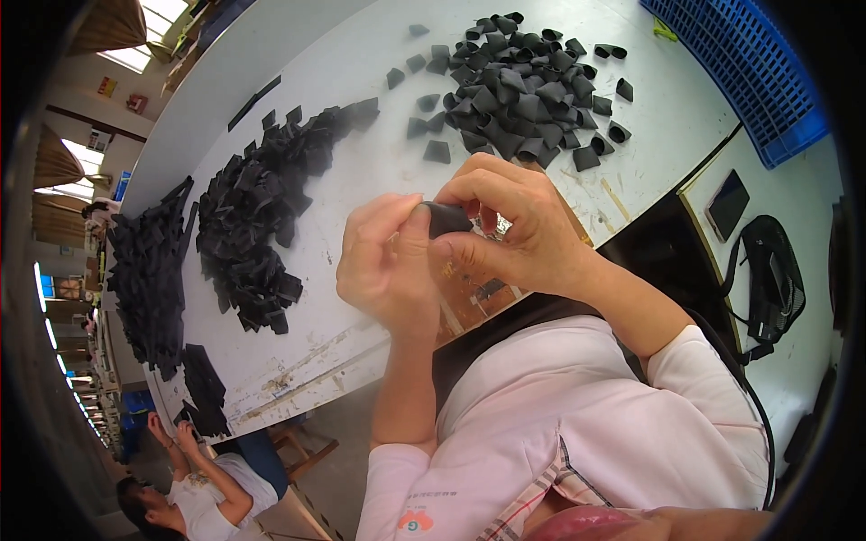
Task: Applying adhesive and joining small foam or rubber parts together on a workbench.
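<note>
One black piece [447, 219] between left hand [383, 257] and right hand [532, 221], above the worktop [343, 162].
Left fingers pinch its left end shut against the thumb; right fingers curl partly open about the other, their exact contact hard to see. Holding both ends probably stops twisting. Curled pieces [514, 95] and flat pieces [248, 225] lie in separate heaps, perhaps for easy reach.

On the white tabletop [334, 234], flat black pieces [244, 212] are lying left of curled black loops [528, 95]; a blue latticed plastic basket [758, 77] is sitting farther right.
</note>
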`<state>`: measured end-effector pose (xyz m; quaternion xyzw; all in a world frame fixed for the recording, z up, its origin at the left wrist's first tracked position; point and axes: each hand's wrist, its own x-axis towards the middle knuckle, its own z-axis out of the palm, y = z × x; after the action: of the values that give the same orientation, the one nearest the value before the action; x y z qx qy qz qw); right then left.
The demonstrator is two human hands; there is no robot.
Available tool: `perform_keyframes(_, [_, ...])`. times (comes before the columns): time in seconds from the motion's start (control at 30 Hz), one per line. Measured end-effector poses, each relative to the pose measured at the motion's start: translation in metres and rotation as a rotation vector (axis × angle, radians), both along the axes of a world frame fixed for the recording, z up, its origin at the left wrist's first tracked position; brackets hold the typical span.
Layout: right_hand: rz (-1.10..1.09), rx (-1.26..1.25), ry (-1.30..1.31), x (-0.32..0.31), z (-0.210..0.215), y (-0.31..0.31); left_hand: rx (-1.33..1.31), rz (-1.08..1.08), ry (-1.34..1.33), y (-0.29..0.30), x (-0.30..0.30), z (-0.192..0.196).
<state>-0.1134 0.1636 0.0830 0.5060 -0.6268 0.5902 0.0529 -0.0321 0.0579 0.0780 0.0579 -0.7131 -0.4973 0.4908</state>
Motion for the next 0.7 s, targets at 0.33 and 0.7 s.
perform_keyframes(0.33, [-0.113,0.044,0.028,0.006,0.009,-0.008,0.812,-0.372,0.254,-0.011,0.008,-0.005])
perform_keyframes(0.7, [-0.133,0.037,0.197,0.000,-0.011,-0.007,0.732,-0.356,0.154,-0.009,0.010,-0.016])
